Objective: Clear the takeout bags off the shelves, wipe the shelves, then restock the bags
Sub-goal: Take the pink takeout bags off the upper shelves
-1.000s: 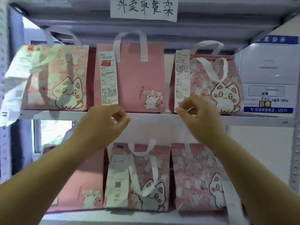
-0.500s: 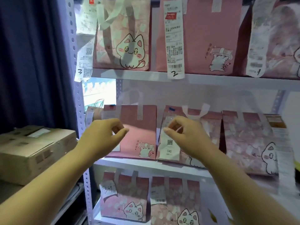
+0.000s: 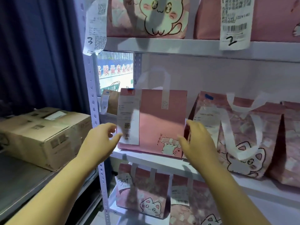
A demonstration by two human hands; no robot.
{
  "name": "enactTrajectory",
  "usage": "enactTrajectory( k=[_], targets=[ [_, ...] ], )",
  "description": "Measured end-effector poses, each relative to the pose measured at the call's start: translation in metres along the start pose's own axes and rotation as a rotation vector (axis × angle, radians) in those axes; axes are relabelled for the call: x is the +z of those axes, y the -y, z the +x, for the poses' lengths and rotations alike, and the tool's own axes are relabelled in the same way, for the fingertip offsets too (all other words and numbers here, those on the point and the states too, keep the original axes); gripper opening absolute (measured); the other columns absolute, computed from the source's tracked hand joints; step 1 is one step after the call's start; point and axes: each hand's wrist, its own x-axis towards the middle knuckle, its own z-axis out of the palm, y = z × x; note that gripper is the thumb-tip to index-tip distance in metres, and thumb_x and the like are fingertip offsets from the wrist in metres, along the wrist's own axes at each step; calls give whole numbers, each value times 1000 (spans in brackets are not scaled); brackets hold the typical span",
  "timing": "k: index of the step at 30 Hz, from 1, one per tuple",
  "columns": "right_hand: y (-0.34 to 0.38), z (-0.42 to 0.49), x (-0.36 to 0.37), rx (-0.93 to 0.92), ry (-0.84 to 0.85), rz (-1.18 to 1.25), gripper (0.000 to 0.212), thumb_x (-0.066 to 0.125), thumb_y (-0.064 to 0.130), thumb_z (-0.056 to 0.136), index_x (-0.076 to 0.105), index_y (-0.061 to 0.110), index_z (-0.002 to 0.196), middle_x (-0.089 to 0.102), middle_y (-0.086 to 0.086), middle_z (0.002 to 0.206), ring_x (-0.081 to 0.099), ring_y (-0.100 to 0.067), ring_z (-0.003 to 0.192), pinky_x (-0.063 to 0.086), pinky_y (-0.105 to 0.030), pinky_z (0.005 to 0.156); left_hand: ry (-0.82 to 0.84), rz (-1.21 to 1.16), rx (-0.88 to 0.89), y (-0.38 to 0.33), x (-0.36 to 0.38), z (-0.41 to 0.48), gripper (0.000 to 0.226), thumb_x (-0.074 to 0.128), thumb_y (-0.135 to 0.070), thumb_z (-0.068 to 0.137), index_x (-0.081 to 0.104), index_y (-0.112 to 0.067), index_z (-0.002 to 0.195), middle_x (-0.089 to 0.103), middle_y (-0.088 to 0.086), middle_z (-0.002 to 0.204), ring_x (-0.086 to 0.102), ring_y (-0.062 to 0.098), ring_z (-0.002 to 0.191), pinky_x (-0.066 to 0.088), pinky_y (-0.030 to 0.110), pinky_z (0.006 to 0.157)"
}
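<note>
A plain pink takeout bag with a white receipt stands at the left end of the middle shelf. My left hand hovers at its lower left corner, fingers apart. At the bag's right edge my right hand is spread open, holding nothing. Whether either hand touches the bag is unclear. A patterned cat bag with white handles stands to its right. More pink bags sit on the upper shelf, and others stand on the shelf below.
A cardboard box rests on a grey surface left of the white perforated shelf post. A dark blue curtain hangs behind it. A brown paper bag stands behind the pink bag. Receipts dangle over the upper shelf edge.
My view has dropped from the top shelf to the middle one and moved closer. Both hands have gone from pinched to open and now flank the plain pink bag.
</note>
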Motion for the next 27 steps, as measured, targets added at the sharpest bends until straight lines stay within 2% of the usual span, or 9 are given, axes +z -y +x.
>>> enactTrajectory(
  k=[4,8,13,18,24,27],
  targets=[
    [1,9,14,-12,-24,-70,64,53,25,94,20,10,147,28,-7,151,26,-22,139,23,-31,112,-5,-35,-36,13,23,9,44,59,-29,89,52,-12,129,58,6,127,54,23,117,41,33,92],
    [7,15,23,56,38,-126,70,48,29,96,7,10,149,18,-7,156,16,-21,143,19,-31,114,75,-83,-121,31,42,18,57,56,-33,90,39,-10,139,47,7,141,47,20,126,38,34,100],
    [17,25,26,161,99,-162,72,47,35,96,6,9,149,27,-11,151,31,-27,137,33,-38,106,124,-150,-116,42,48,28,54,54,-30,91,38,-16,141,51,-1,138,50,15,121,38,27,92],
    [21,29,27,248,113,-155,71,46,37,95,9,7,149,27,-13,151,31,-28,137,32,-39,107,136,-224,-39,44,48,32,31,53,-28,90,55,-34,121,62,-10,118,56,6,105,43,26,83],
    [27,29,30,303,96,-132,70,49,35,95,13,7,149,25,-12,153,29,-28,138,29,-38,109,143,-296,-9,49,43,33,27,54,-21,92,58,-28,118,61,-15,110,55,1,97,40,21,81],
    [29,27,31,309,78,-117,69,49,34,95,15,7,148,27,-12,152,28,-28,139,28,-38,110,146,-307,-2,51,42,35,33,53,-19,93,55,-24,125,62,-12,114,52,0,97,39,20,82]
  ],
)
